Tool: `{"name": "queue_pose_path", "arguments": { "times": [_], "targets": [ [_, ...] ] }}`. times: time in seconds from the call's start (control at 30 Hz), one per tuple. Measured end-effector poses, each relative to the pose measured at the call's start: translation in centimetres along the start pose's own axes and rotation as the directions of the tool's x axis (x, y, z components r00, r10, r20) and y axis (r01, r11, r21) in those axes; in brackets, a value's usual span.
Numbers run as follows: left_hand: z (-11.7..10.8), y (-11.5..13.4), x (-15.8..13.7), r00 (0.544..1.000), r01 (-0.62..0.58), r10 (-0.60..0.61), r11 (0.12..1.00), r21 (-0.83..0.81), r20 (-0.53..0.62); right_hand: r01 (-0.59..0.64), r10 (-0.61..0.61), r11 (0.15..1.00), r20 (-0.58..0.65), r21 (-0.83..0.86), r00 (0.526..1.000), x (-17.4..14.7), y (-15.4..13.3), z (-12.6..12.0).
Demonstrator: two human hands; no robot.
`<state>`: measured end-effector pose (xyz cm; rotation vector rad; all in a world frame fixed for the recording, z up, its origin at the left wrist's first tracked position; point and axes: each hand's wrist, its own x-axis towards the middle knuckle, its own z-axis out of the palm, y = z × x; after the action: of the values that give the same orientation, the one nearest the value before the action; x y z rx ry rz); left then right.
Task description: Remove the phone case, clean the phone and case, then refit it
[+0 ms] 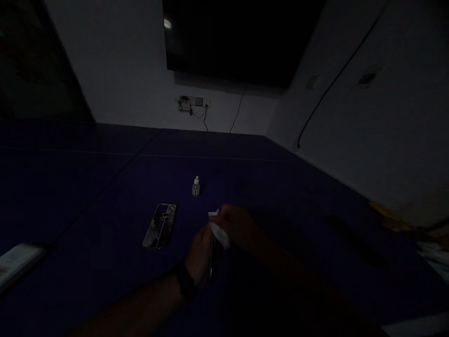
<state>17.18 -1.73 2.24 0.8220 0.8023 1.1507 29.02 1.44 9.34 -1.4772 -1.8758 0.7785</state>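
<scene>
In dim light, my left hand [198, 255], with a dark band at the wrist, grips a dark, slim phone [211, 264] by its side; mostly its shiny edge shows. My right hand [238, 225] pinches a crumpled white tissue [220, 235] against the phone's upper end. Shadow hides much of the phone's face and some of the fingers. To the left of my hands a patterned phone case [160, 227] with a camera cutout lies flat on the dark blue surface. A small dropper bottle [196, 188] with a white cap stands upright just beyond my hands.
A whitish box-like object [19, 262] lies at the far left. On the right is a long dark object [354, 241], with yellow cloth [389, 216] near the wall. A large black screen [238, 42] hangs above wall sockets [194, 102] with cables.
</scene>
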Motion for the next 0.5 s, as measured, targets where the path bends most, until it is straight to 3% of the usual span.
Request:
{"name": "queue_pose_path", "arguments": {
  "times": [0.17, 0.33, 0.4, 0.5],
  "targets": [
    [-0.4, 0.1, 0.1, 0.998, 0.062, -0.062, 0.998, -0.009, -0.025, -0.001, -0.004, 0.999, 0.109, 0.054, 0.994, -2.7, 0.5, 1.3],
    [-1.0, 0.5, 0.5, 0.996, -0.01, 0.019, 0.994, 0.106, -0.086, -0.093, 0.073, 0.994, 0.261, 0.062, 0.962, -7.1, 1.2, 2.9],
    [-1.0, 0.6, 0.4, 0.994, -0.043, 0.057, 0.988, 0.149, -0.097, -0.091, 0.07, 0.994, 0.273, 0.067, 0.959, -7.1, 1.2, 2.8],
    [-0.6, 0.3, 0.1, 0.999, -0.022, 0.026, 0.996, 0.086, -0.04, -0.058, 0.04, 0.994, 0.184, 0.089, 0.982, -5.0, 0.8, 1.8]
  ]
}}
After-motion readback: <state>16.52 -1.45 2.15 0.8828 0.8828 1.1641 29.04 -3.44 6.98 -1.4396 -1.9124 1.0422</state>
